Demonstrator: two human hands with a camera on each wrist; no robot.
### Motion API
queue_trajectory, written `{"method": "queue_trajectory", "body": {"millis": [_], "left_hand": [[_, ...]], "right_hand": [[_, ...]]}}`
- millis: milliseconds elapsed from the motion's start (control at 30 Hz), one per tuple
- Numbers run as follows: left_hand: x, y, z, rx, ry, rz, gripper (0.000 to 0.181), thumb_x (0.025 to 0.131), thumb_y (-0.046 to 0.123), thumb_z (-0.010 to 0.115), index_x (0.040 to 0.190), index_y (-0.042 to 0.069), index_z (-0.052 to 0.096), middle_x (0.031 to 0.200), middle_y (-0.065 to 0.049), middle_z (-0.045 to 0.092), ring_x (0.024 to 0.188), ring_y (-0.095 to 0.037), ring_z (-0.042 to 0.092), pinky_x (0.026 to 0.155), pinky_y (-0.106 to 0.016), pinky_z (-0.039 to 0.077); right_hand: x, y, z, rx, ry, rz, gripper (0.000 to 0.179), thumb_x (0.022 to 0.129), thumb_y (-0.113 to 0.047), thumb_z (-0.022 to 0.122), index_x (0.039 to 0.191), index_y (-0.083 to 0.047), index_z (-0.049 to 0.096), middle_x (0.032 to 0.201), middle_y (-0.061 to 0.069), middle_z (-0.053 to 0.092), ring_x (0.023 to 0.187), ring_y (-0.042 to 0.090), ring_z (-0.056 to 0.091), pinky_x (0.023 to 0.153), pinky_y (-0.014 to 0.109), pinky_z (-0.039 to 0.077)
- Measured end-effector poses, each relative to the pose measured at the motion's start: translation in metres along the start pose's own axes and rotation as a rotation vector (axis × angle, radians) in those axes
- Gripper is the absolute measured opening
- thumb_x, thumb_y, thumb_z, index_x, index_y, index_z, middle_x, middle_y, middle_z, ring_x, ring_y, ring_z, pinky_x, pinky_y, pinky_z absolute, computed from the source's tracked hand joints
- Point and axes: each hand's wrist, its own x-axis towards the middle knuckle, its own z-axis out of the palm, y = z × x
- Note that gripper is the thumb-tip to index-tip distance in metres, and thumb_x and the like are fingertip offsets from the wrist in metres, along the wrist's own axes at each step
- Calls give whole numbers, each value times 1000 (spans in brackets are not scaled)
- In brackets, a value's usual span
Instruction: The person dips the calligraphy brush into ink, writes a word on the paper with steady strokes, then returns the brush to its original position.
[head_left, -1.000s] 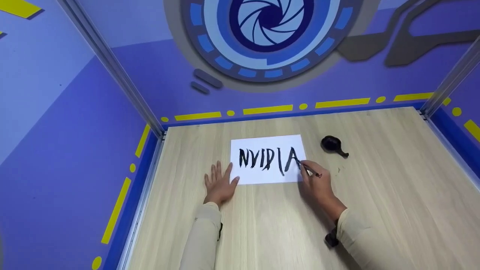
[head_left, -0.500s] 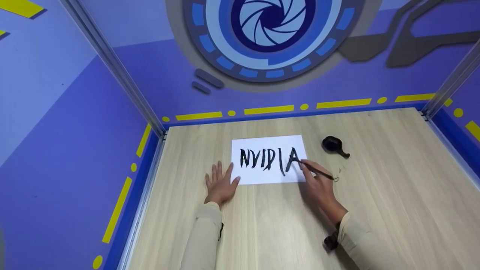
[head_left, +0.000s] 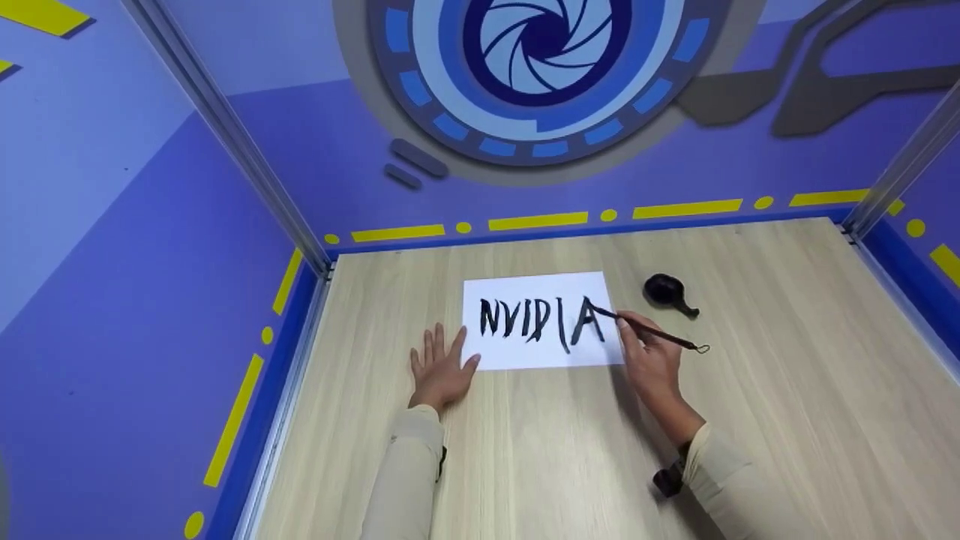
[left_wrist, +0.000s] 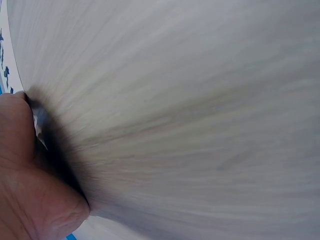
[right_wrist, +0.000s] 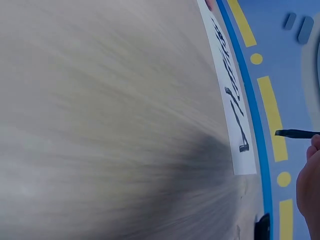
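A white sheet of paper [head_left: 525, 355] lies on the wooden table with "NVIDIA" brushed across it in black strokes. My left hand [head_left: 441, 373] rests flat with fingers spread, its thumb and index finger at the sheet's left edge; in the left wrist view that hand [left_wrist: 35, 185] fills the lower left corner. My right hand [head_left: 652, 365] pinches a dark writing brush [head_left: 664, 335] with a small loop at its end. In the head view the brush tip overlaps the top of the last A. The right wrist view shows the brush tip [right_wrist: 286, 133] raised off the paper [right_wrist: 244, 166].
A small black dish with a handle [head_left: 664, 289] sits on the table [head_left: 765, 360] to the right of the sheet. Blue and purple panels [head_left: 300, 150] stand at the back and sides. Dark devices are worn at both wrists.
The crossbar and right leg of the last A have been darkened in. My right hand has shifted right and the brush now slants lower, tip at the letter's top. My left hand stays put.
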Motion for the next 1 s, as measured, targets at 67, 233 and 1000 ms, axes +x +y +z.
{"method": "queue_trajectory", "body": {"millis": [67, 233, 1000], "left_hand": [[0, 0, 0, 3, -1, -2, 69, 111, 59, 40, 172, 34, 20, 183, -13, -5, 170, -39, -10, 133, -69, -7], [1, -1, 1, -5, -5, -2, 69, 111, 58, 41, 172, 34, 21, 183, -13, -6, 170, -39, -10, 133, -69, -8], [2, -2, 1, -7, -6, -4, 69, 111, 61, 39, 172, 37, 19, 183, -11, -8, 170, -38, -14, 132, -68, -10]], "right_hand": [[1, 8, 0, -15, 7, 3, 16, 95, 6, 74, 110, 5, 81, 105, 26, 81, 83, -3, 68, 77, 5, 47], [4, 29, -3, -35, 2, 28, 14, 97, -1, 75, 110, -1, 83, 104, 20, 82, 83, -9, 66, 78, 3, 47], [9, 25, -17, -55, 10, 184, 18, 103, -18, 73, 108, -2, 81, 101, 22, 81, 79, -10, 67, 68, 8, 50]]}}
